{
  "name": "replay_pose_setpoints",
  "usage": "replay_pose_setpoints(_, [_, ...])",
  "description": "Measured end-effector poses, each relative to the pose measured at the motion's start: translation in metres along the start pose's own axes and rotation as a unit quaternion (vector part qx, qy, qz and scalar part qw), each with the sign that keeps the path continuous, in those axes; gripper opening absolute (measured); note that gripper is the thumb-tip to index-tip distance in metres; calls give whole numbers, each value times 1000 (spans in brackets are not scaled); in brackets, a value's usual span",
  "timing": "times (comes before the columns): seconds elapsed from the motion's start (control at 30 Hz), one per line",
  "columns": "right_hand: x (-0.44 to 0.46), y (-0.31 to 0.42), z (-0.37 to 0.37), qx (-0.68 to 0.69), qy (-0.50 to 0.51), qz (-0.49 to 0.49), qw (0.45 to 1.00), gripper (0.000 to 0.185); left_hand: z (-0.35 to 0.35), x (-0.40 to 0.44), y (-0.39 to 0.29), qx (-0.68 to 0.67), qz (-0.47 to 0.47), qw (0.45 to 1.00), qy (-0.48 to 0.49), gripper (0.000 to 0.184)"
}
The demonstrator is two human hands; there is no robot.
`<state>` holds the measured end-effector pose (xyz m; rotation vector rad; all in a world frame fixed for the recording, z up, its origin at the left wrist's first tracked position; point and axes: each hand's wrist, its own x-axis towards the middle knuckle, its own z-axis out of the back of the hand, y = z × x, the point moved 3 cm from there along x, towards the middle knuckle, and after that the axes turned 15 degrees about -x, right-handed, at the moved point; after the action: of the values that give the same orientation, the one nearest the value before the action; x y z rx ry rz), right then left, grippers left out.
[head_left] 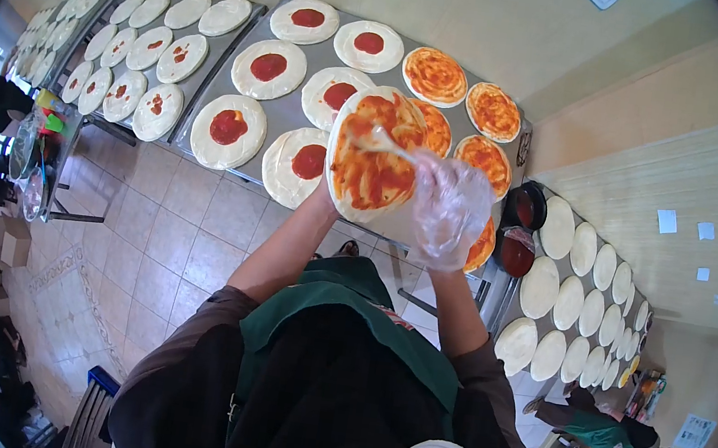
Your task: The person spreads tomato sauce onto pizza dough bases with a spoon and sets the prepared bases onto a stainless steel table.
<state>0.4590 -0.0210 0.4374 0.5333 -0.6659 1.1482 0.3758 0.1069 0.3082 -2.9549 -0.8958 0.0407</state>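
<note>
A round pizza base (375,172) smeared with red sauce is raised off the table, tilted towards me. My left hand (322,205) supports it from underneath, its fingers hidden behind the dough. My right hand (452,209), in a clear plastic glove, grips a spoon (385,142) whose bowl rests on the sauced surface. On the metal table (246,155) lie several pizza bases. Those on the left, such as one dough round (269,67), carry an unspread pool of sauce; those on the right, such as another base (493,112), have sauce spread over them.
Two dark pots (525,206) of sauce stand at the table's right end. Further right, plain dough rounds (540,287) cover another table. A left table (142,96) holds more bases with small sauce spots. A person (604,428) in a green apron is at lower right.
</note>
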Motion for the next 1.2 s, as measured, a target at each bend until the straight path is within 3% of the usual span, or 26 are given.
replay_pose_setpoints(0.1, [17,-15,-14,30,4,-73,997,6,1,0,3,0,5,1000,-5,68])
replay_pose_setpoints(0.2, [25,-2,10,-25,27,-39,999,12,-2,0,1,-14,4,1000,3,68])
replay_pose_setpoints(0.3, [24,-18,-4,-23,57,-94,994,14,-2,-3,-2,-24,5,1000,4,67])
replay_pose_setpoints(0.4, [29,-4,10,-45,24,-52,997,14,-3,-3,-4,-28,5,1000,4,67])
replay_pose_setpoints(0.5, [24,-19,-6,-21,48,-95,994,13,-3,-5,-4,-30,7,1000,3,67])
replay_pose_setpoints(0.63, [25,-4,5,-22,24,-75,997,16,-4,-3,-5,-35,6,999,3,67])
replay_pose_setpoints(0.83, [15,-22,-5,-28,82,-152,984,20,-4,-5,-9,-41,2,999,1,67])
replay_pose_setpoints(0.93, [15,-22,-10,2,34,-155,987,20,-3,-5,-13,-43,0,999,-2,67])
replay_pose_setpoints(1.03, [10,-39,-17,72,54,-246,965,20,-4,-5,-19,-40,-4,999,0,67])
replay_pose_setpoints(1.13, [18,-35,-14,41,63,-188,979,18,-2,-6,-20,-46,-3,999,-5,67])
replay_pose_setpoints(1.2, [7,-45,-24,73,57,-208,974,20,-3,-6,-21,-44,-2,999,-4,67])
